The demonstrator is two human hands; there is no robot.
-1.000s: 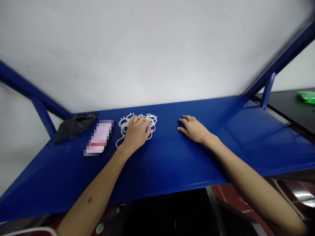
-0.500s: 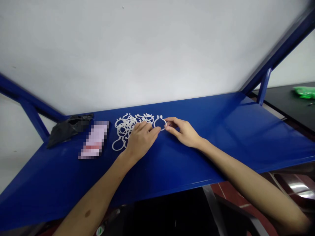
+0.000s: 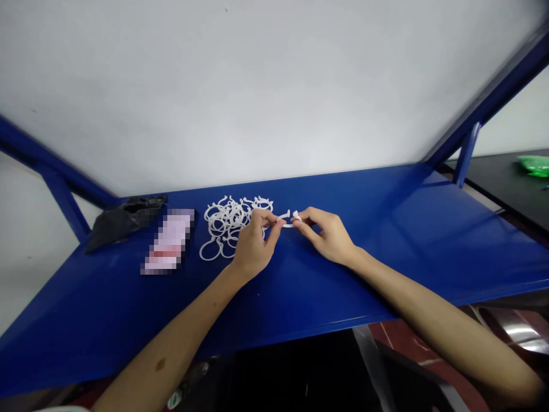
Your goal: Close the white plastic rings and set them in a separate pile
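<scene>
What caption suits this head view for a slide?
Left hand and right hand hold one white ring beside a ring pile on a blue shelf.

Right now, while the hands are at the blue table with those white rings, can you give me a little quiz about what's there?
1. True or false: the left hand and the right hand both pinch one white ring.
2. Where does the pile of rings lie? A) to the right of the right hand, B) just left of the left hand, C) on the crumpled bag.
3. Fill in: the crumpled bag at the left of the blue table is ____ in colour.

Key: 1 true; 2 B; 3 black.
</scene>
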